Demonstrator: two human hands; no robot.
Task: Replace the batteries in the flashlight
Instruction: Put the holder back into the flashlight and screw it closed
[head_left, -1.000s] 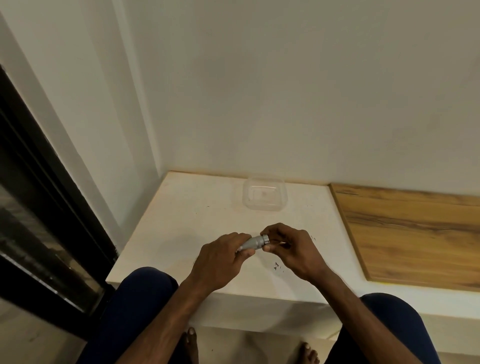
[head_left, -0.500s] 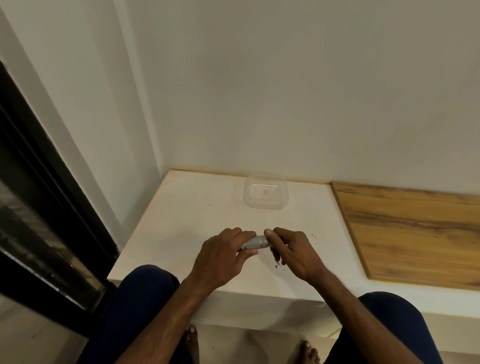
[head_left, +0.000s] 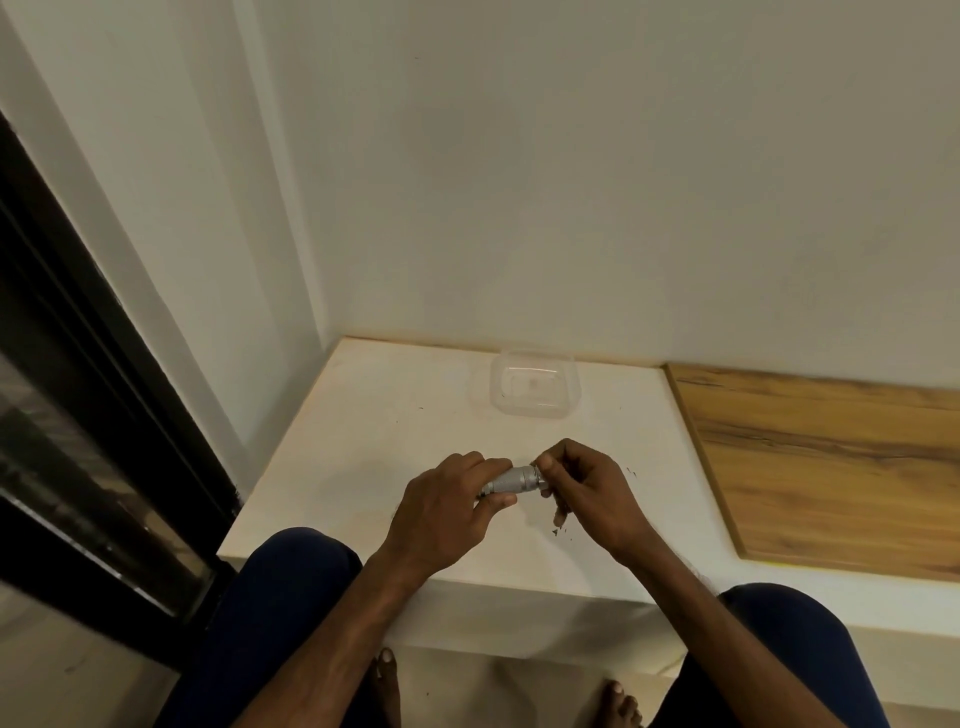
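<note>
No brand, label or writing is showing legibly on anything here. Taking the one silver flashlight as the landmark and going left to right: far to its left a dark window frame is running down the edge of the view. Below and left of the flashlight one knee in dark blue trousers is pressing up to the front edge of the white ledge. The left hand is wrapping the flashlight's left portion, thumb beneath and fingers curling over the top, holding the barrel firmly just above the ledge. The flashlight is lying nearly level between the two hands, its right end tilting slightly upward, over the middle of the ledge. Behind it, well apart and close to the wall, one clear plastic container is sitting upright on the ledge; whether it is holding anything cannot be told. At the flashlight's right end the right hand is pinching the end part with fingertips drawn narrowly together, the rest of the fingers hanging loose beneath. A few dark specks are lying on the ledge just below that hand. Farther right one wood-grain board is lying flat beside the ledge. Below it the second knee is showing, and two bare feet are resting on the floor beneath the flashlight.
</note>
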